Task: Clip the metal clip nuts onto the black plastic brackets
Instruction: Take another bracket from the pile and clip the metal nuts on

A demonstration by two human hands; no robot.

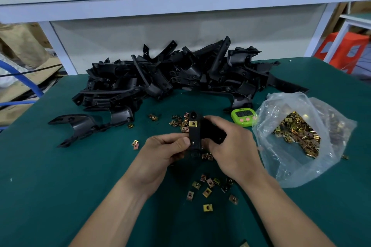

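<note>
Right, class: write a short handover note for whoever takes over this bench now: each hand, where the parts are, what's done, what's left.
The left hand and right hand both grip one black bracket above the table.
One clip nut is already on its upper end.
Around the hands lie loose clip nuts; more sit in the plastic bag on the right.
Left to do, apparently: the pile of brackets at the back.
</note>
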